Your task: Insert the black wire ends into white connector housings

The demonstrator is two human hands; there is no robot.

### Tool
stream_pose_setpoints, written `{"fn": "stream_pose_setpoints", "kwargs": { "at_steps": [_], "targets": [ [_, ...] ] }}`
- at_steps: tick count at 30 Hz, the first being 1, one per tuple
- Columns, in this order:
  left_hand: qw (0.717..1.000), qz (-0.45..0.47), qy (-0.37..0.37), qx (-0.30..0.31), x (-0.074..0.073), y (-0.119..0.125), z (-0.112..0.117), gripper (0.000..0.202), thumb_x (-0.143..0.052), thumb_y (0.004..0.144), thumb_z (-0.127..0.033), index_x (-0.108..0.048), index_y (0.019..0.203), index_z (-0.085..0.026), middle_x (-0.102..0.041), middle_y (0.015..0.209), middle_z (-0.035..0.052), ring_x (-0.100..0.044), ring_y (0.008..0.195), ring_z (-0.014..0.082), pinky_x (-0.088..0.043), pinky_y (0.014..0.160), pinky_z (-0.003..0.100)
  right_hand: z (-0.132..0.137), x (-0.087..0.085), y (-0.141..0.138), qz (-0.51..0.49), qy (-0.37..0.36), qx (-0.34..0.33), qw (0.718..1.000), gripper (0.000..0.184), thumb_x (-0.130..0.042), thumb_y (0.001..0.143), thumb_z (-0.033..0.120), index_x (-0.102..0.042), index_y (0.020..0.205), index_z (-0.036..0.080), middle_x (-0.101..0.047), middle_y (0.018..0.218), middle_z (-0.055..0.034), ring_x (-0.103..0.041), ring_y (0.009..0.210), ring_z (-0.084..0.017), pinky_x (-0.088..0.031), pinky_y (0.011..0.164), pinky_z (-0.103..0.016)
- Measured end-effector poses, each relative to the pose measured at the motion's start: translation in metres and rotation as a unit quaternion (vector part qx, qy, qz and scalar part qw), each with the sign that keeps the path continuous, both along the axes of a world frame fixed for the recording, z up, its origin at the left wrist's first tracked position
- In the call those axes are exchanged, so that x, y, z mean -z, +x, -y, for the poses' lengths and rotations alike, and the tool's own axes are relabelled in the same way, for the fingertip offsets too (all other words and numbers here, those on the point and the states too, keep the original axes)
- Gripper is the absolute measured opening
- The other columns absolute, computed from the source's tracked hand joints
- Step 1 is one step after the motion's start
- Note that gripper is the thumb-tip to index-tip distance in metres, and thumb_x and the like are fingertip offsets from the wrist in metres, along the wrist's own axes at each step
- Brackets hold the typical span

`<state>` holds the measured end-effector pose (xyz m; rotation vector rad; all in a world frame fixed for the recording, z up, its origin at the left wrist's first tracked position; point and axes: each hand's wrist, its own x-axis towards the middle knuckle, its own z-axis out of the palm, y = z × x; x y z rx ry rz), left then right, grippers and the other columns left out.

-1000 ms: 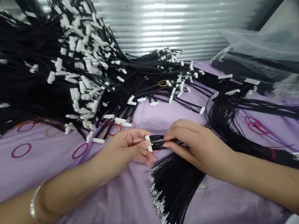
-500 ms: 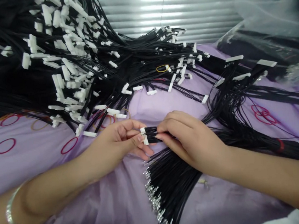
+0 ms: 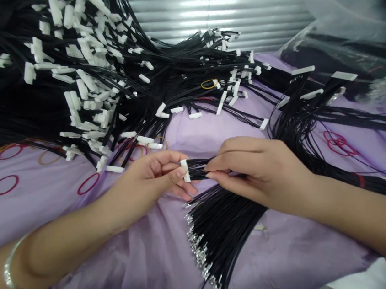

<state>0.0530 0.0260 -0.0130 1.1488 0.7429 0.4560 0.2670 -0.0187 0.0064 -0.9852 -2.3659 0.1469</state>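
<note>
Between thumb and fingers, my left hand (image 3: 163, 173) pinches a small white connector housing (image 3: 185, 170). A row of thin black wires (image 3: 197, 169) runs from the housing toward the right. My right hand (image 3: 255, 165) is closed, its thumb and fingertips pinching at these wires a short way from the housing; exactly which wires lie in its grip is hidden. Just below both hands, a fanned bundle of loose black wires (image 3: 227, 221) with shiny metal terminals (image 3: 201, 254) at its left ends lies on the purple cloth (image 3: 133, 265).
A large heap of black cables with white connectors (image 3: 91, 95) fills the back left. Red rubber bands (image 3: 5, 185) lie at the left, and more red bands (image 3: 338, 143) at the right. Clear plastic bags (image 3: 343, 32) stand at the back right, before a shiny ridged surface (image 3: 199, 6).
My right hand has moved slightly to the right along the wires, so more wire shows between the hands. My left hand keeps its pinch on the connector housing. The view has shifted a little.
</note>
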Motion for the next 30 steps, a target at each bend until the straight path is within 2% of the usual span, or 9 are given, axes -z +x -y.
{"fn": "stream_pose_setpoints", "kwargs": {
  "at_steps": [7, 17, 23, 26, 30],
  "targets": [
    [1.0, -0.019, 0.007, -0.004, -0.001, -0.001, 0.001, 0.013, -0.066, 0.087, -0.022, -0.06, 0.095, -0.014, -0.072, 0.073, 0.0033, -0.068, 0.066, 0.0114, -0.056, 0.065, 0.016, 0.004, 0.006, -0.002, 0.024, 0.026, 0.01, 0.999, 0.016, -0.055, 0.09, 0.019, -0.068, 0.092, 0.009, -0.064, 0.075, -0.0051, -0.057, 0.069, -0.013, -0.047, 0.063, -0.025],
    [0.999, -0.03, 0.03, -0.002, -0.004, 0.003, 0.004, 0.005, -0.06, 0.087, -0.01, -0.06, 0.092, -0.011, -0.068, 0.072, 0.0017, -0.066, 0.066, 0.0091, -0.055, 0.063, 0.013, 0.003, 0.017, -0.012, 0.019, 0.022, 0.032, 0.999, 0.017, -0.052, 0.09, 0.017, -0.064, 0.081, 0.009, -0.052, 0.067, -0.0023, -0.046, 0.061, -0.012, -0.039, 0.057, -0.024],
    [1.0, -0.014, 0.021, -0.001, -0.001, 0.004, 0.004, 0.005, -0.061, 0.086, -0.012, -0.059, 0.091, -0.011, -0.067, 0.071, 0.0006, -0.065, 0.064, 0.009, -0.056, 0.063, 0.015, 0.003, 0.024, -0.02, 0.052, 0.037, 0.054, 0.996, 0.017, -0.047, 0.091, 0.014, -0.06, 0.081, 0.01, -0.052, 0.067, -0.0027, -0.047, 0.06, -0.013, -0.04, 0.055, -0.025],
    [1.0, -0.013, 0.018, -0.005, -0.001, 0.004, 0.004, 0.008, -0.062, 0.086, -0.014, -0.06, 0.093, -0.011, -0.068, 0.072, 0.0018, -0.066, 0.065, 0.0101, -0.057, 0.064, 0.017, 0.002, 0.019, -0.017, 0.063, 0.04, 0.059, 0.995, 0.017, -0.046, 0.091, 0.014, -0.059, 0.081, 0.01, -0.055, 0.07, -0.0045, -0.05, 0.061, -0.014, -0.042, 0.055, -0.025],
    [1.0, -0.016, 0.009, -0.014, -0.002, 0.002, 0.003, 0.012, -0.063, 0.088, -0.018, -0.059, 0.097, -0.011, -0.071, 0.072, 0.0044, -0.068, 0.065, 0.0121, -0.058, 0.065, 0.018, 0.002, -0.002, 0.0, 0.002, -0.022, 0.036, 0.999, 0.013, -0.048, 0.093, 0.018, -0.058, 0.097, 0.011, -0.065, 0.079, -0.0026, -0.058, 0.064, -0.01, -0.045, 0.06, -0.02]
  ]
}}
